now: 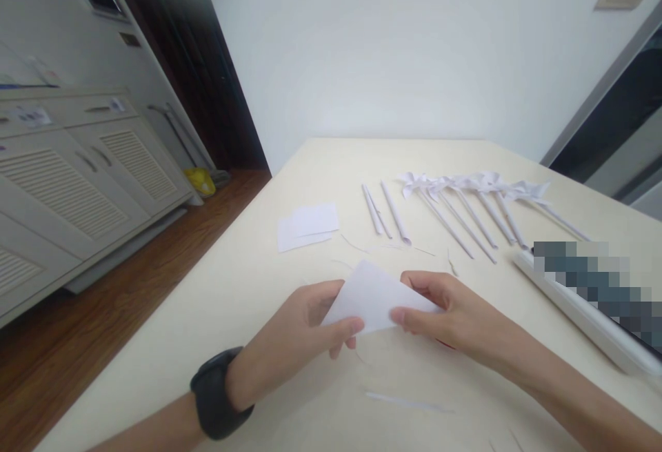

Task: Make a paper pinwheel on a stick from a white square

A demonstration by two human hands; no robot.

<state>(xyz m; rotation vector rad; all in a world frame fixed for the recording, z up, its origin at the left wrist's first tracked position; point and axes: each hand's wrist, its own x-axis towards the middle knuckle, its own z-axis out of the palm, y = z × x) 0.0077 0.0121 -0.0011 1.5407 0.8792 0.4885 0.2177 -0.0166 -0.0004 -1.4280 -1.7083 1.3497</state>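
On your flat cream table (352, 159), six slender white paper pinwheels (487, 182) line the right side, apparently grouped out of your way. Nearer you, your left hand (313, 324) and right hand (449, 317) pinch one white, pointed paper sheet (375, 300), thumbs on top, probably steadying it. Two white square sheets (316, 220) overlap toward the left edge; three rolled white-paper tubes (395, 212) lie beyond.

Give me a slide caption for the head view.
Left hand and right hand hold white paper near paper pinwheels on a table.

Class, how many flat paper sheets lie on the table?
2 visible: the upper sheet sits to the right, partly covering the lower sheet, both beyond the left hand. More may be hidden underneath.
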